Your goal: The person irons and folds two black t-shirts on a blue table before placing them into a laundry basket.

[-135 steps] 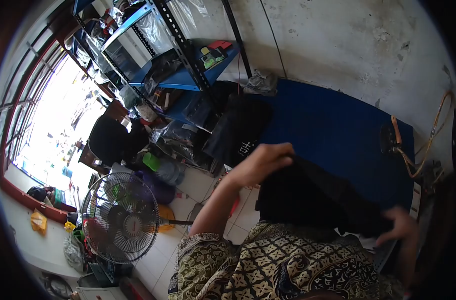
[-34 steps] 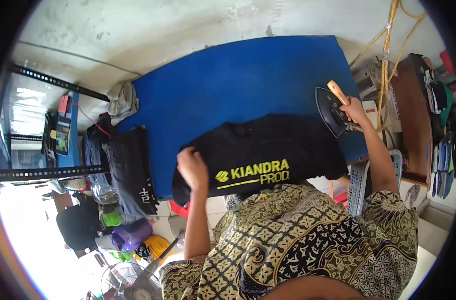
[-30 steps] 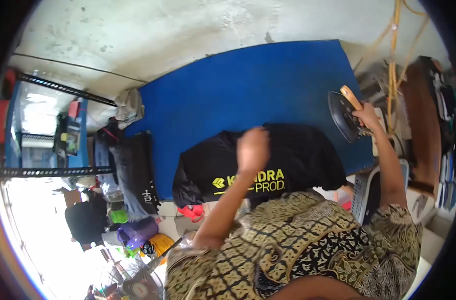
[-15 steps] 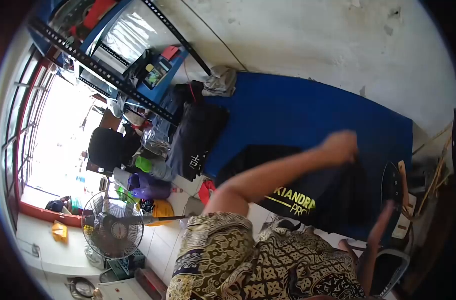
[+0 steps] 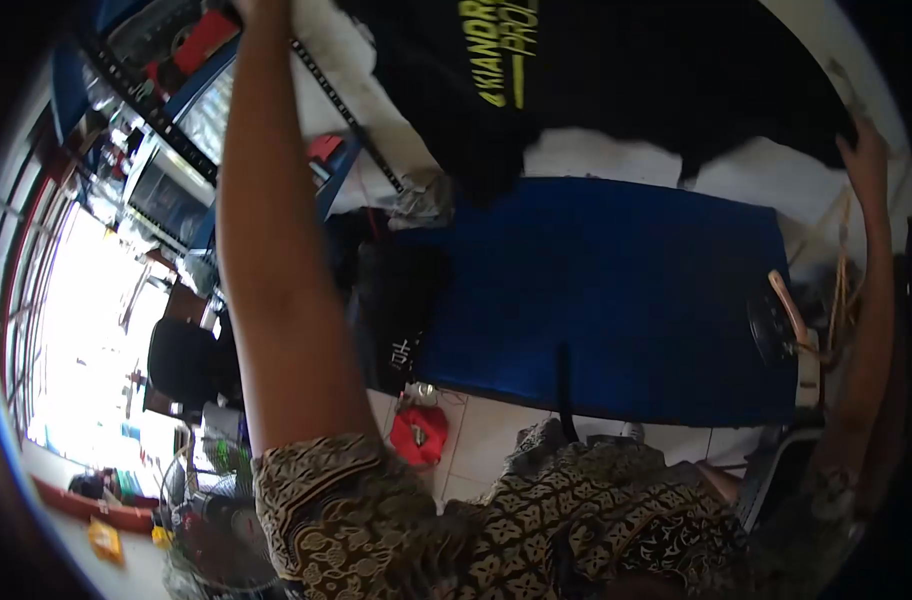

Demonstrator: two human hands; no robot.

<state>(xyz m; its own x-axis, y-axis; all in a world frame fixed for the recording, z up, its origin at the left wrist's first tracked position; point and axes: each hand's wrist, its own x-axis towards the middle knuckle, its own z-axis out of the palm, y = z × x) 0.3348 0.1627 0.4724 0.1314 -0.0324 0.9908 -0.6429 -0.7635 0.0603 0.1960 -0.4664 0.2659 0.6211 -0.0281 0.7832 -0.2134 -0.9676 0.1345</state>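
Note:
A black garment [image 5: 616,70] with yellow lettering hangs spread out in the air across the top of the view, above the blue board. At its right end my right hand [image 5: 868,155] pinches the edge of the cloth. My left arm reaches straight up on the left side, and my left hand [image 5: 251,8] is mostly cut off by the top edge, so its fingers are hidden. Below the garment lies the blue board [image 5: 616,290], with an iron [image 5: 771,325] at its right end.
Dark folded clothes [image 5: 401,290] and a grey cloth [image 5: 424,200] lie at the board's left end. A metal shelf [image 5: 346,105] stands at upper left. A fan [image 5: 221,525] stands at lower left. A red item [image 5: 418,435] is on the tiled floor.
The garment has gone from lying on the board to being raised and spread in the air. Both hands have moved up and apart, the left one to the top edge, the right one onto the cloth.

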